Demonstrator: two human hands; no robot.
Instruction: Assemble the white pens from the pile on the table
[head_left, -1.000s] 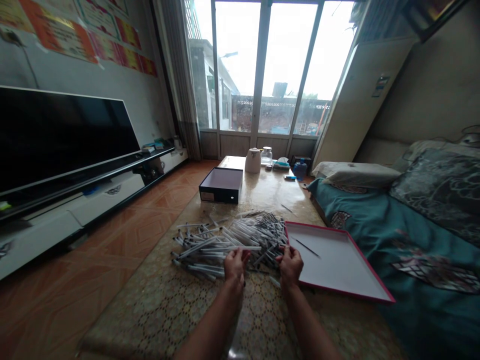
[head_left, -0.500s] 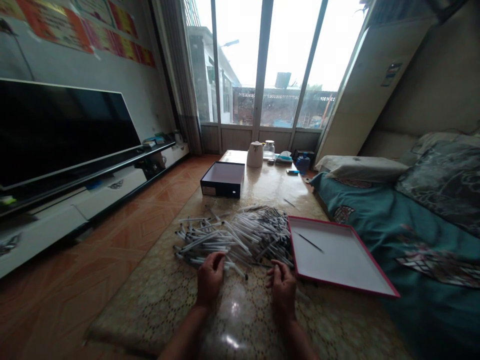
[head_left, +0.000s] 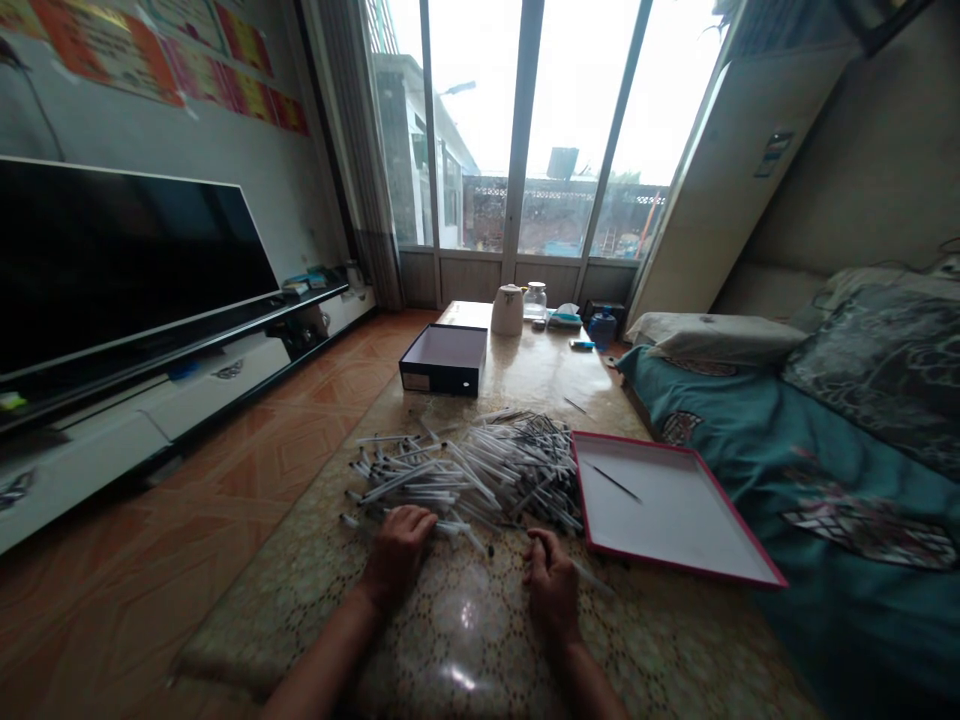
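A loose pile of white pen barrels, many with dark ends, is spread over the patterned table. My left hand is at the pile's near left edge, back of the hand up and fingers bent together among the barrels. What it grips, if anything, is hidden. Nearer the middle, my right hand is closed, thumb against fingers, on a white pen whose blurred barrel sticks out to the right. Beside the pile lies a shallow red-rimmed box lid with one thin dark refill in it.
Behind the pile stands an open dark box. Farther back are a pale kettle, a glass jar and a tissue pack. A sofa with a teal cover runs along the right, a television cabinet along the left.
My left hand has moved left and turned back-up over the pile's edge. My right hand has shifted slightly left, still closed on the pen. The view has shifted a little.
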